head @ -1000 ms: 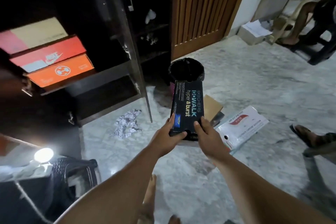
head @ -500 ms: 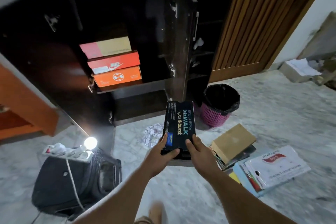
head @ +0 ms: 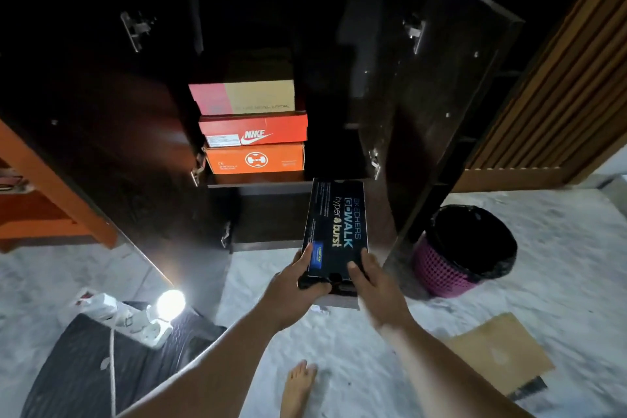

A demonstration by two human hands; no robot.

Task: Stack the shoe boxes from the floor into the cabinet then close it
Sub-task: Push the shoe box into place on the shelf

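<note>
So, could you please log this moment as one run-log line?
hands: left hand and right hand grip black Skechers box | cabinet: open | shelf: three boxes stacked

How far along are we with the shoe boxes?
Done: three boxes sit stacked on the cabinet shelf, the orange box lowest, the Nike box on it, the red-and-tan box on top. In hand: left hand and right hand hold the black Skechers box before the opening. Left: shelve it, the brown box on the floor, then close both doors.

Two bare forearms, sleeveless and unadorned, from the lower frame; left hand, right hand; bare foot bottom centre.
</note>
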